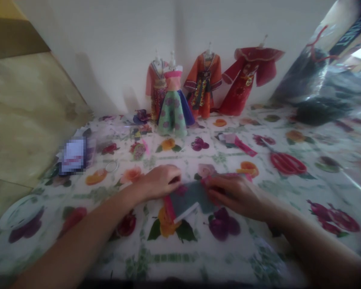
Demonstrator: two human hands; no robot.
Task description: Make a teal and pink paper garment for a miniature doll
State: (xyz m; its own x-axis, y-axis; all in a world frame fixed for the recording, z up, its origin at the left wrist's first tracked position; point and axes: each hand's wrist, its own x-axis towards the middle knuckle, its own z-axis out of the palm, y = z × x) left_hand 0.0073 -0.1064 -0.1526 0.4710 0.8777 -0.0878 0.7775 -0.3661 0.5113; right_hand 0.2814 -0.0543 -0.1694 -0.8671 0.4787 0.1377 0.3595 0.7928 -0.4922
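Note:
A piece of grey-green fabric (188,200) with pink edging and a white strip lies on the flowered tablecloth (108,245) between my hands. My left hand (164,180) is closed at its upper left edge, fingers curled and partly hidden. On the other side, my right hand (233,192) pinches the pink-edged upper right part of the same fabric. Blur hides the fine detail at the fingertips.
Several small dressed doll forms (173,100) stand against the white wall. Red-handled scissors (288,162) lie at right, near pink scraps (245,146). Plastic bags (307,76) are at back right. A card (73,155) and a clear round lid (21,212) lie left.

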